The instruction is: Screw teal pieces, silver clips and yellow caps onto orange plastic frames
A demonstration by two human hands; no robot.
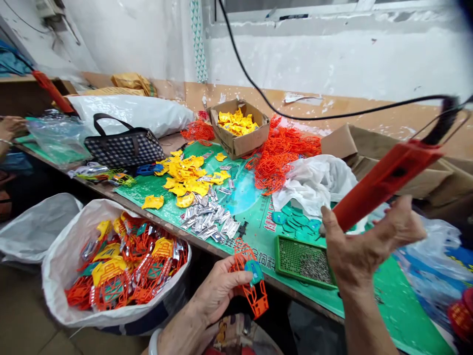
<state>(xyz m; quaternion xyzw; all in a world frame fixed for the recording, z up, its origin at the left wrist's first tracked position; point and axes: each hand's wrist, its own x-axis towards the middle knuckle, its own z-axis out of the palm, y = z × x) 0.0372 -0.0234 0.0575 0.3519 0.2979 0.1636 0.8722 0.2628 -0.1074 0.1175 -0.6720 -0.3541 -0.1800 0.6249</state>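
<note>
My left hand (pixel 221 283) pinches an orange plastic frame (pixel 258 301) between thumb and fingers, in front of the table's edge. A teal plastic piece (pixel 253 271) sits on that frame. My right hand (pixel 364 241) is around the lower end of a red electric screwdriver (pixel 388 182), which tilts and hangs from a black cable; the tool's tip is hidden by the hand. Below the tool, near my right wrist, lies a green tray (pixel 303 278) with many small metal screws (pixel 318 266).
Silver pieces (pixel 210 217) and yellow parts (pixel 186 175) lie on the green tabletop. Behind are a carton (pixel 246 140) of yellow parts, orange frames (pixel 284 145) and teal pieces (pixel 297 222). A white sack (pixel 59 301) of assembled pieces stands at left. Another person's hand (pixel 13 127) shows far left.
</note>
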